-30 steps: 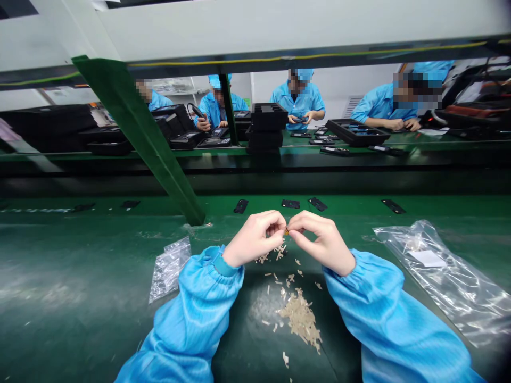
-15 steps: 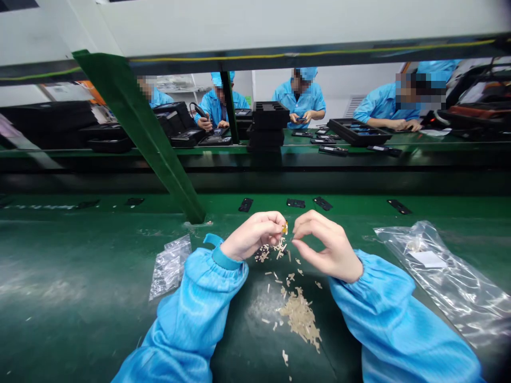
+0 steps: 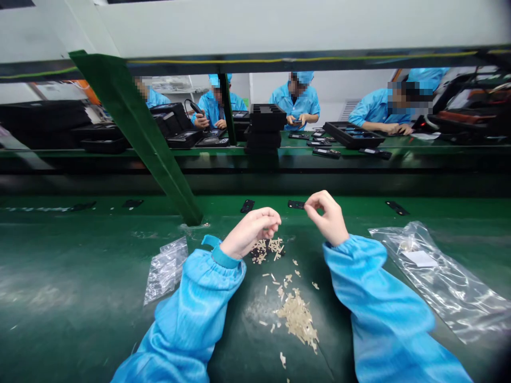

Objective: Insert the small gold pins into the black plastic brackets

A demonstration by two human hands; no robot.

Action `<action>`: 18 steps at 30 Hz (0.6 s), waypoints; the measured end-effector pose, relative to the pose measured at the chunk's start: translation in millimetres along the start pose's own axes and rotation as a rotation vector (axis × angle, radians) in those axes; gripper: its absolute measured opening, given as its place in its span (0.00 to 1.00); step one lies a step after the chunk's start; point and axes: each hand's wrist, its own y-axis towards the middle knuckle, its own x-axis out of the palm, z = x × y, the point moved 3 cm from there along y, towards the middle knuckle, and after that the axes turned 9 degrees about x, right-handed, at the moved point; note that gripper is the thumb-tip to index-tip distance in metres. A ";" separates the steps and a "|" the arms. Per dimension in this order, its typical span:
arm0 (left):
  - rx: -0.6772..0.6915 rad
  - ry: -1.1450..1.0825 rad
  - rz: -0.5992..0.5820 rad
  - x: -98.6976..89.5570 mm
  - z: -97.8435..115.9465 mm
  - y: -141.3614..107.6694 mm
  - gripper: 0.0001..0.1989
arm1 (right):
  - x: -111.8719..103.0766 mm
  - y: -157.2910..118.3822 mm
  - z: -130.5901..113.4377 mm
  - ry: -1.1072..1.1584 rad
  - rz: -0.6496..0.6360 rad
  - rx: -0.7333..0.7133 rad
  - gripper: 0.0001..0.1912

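My left hand hovers over a small heap of beige pieces, thumb and fingers pinched together. Whatever may be between its fingertips is hidden. Farther forward, my right hand is closed in a pinch beside a black flat plate on the far strip of the bench. I cannot make out anything in its fingertips. Nearer to me, between my forearms, lies a larger heap of thin beige pieces, with several loose ones scattered around it. A blue wrist strap circles my left wrist.
Several more black plates lie along the far strip, one left of centre and one at right. Clear plastic bags lie at left and right. A slanted green post rises at left. Co-workers in blue sit beyond.
My right hand has moved forward, away from my left hand, to the black plates. The small gold-coloured piece seen at my left fingertips no longer shows. One black plate is now out of sight.
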 end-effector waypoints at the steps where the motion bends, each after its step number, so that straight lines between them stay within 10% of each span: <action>1: 0.017 0.009 0.015 -2.0 1.0 0.5 0.06 | 8.4 10.4 19.3 -0.029 -0.010 0.046 0.06; 8: 0.092 0.169 -0.049 -7.5 9.6 -3.0 0.08 | 62.0 52.9 99.9 -0.251 -0.223 0.215 0.17; 18: 0.105 0.339 -0.038 -22.8 -8.9 13.7 0.07 | 41.6 55.3 91.1 -0.186 -0.149 0.262 0.18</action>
